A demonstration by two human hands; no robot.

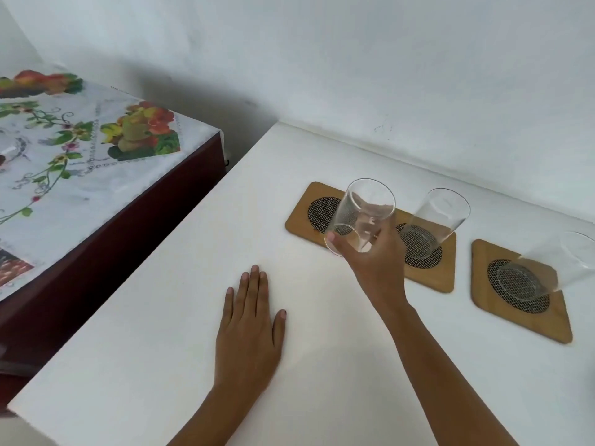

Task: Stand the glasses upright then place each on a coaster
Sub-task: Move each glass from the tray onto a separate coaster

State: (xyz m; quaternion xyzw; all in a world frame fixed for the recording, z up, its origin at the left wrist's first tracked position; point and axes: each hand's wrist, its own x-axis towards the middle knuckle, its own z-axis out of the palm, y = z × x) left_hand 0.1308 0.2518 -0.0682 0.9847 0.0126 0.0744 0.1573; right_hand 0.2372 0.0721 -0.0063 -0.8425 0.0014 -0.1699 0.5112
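Observation:
Three wooden coasters with mesh centres lie in a row on the white table. My right hand grips a clear glass held upright in the air, over the near edge of the left coaster. A second clear glass stands upright on the middle coaster. A third glass stands on the right coaster. My left hand rests flat on the table, palm down, holding nothing.
A white wall runs close behind the coasters. To the left stands a lower dark wooden table covered by a floral cloth, separated from the white table by a narrow gap.

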